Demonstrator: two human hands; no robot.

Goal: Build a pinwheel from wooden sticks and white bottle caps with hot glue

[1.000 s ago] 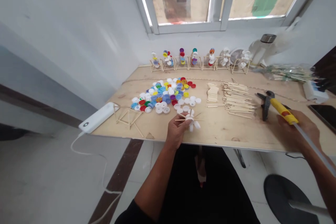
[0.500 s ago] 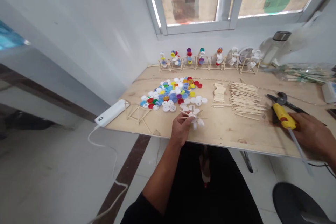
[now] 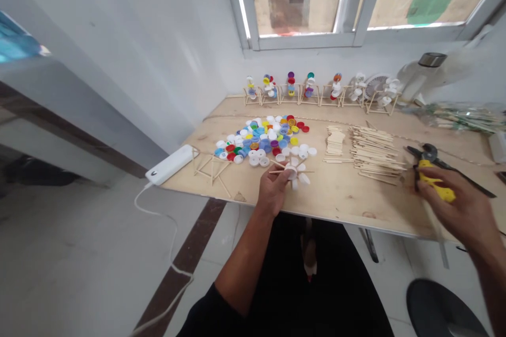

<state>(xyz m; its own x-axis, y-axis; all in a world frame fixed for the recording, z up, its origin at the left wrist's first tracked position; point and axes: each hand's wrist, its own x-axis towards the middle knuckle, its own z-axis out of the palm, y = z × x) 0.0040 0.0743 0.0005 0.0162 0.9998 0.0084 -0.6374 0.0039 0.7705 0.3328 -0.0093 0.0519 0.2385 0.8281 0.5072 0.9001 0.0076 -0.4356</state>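
My left hand (image 3: 272, 189) pinches a small wheel of white bottle caps (image 3: 291, 171) built on thin wooden sticks, just above the front of the table. Caps stick out around its hub like petals. At the right, my right hand (image 3: 464, 210) has its fingers wrapped over a yellow glue gun (image 3: 443, 192), and a pale glue stick hangs from its back end. The gun's nozzle is hard to make out. Just behind it lie dark-handled pliers (image 3: 430, 152). Loose coloured bottle caps (image 3: 259, 142) lie in a heap beyond my left hand.
Wooden sticks (image 3: 375, 152) and shorter sticks (image 3: 335, 142) lie in piles at centre right. A stick frame (image 3: 212, 170) stands at the left near a white power strip (image 3: 172, 164). Finished cap wheels on stands (image 3: 291, 87) line the wall, with a bottle (image 3: 421, 76) at right.
My right hand has shifted its hold on the glue gun, its fingers now over the top of the handle. My left hand has turned the cap wheel slightly. The view has shifted a little.
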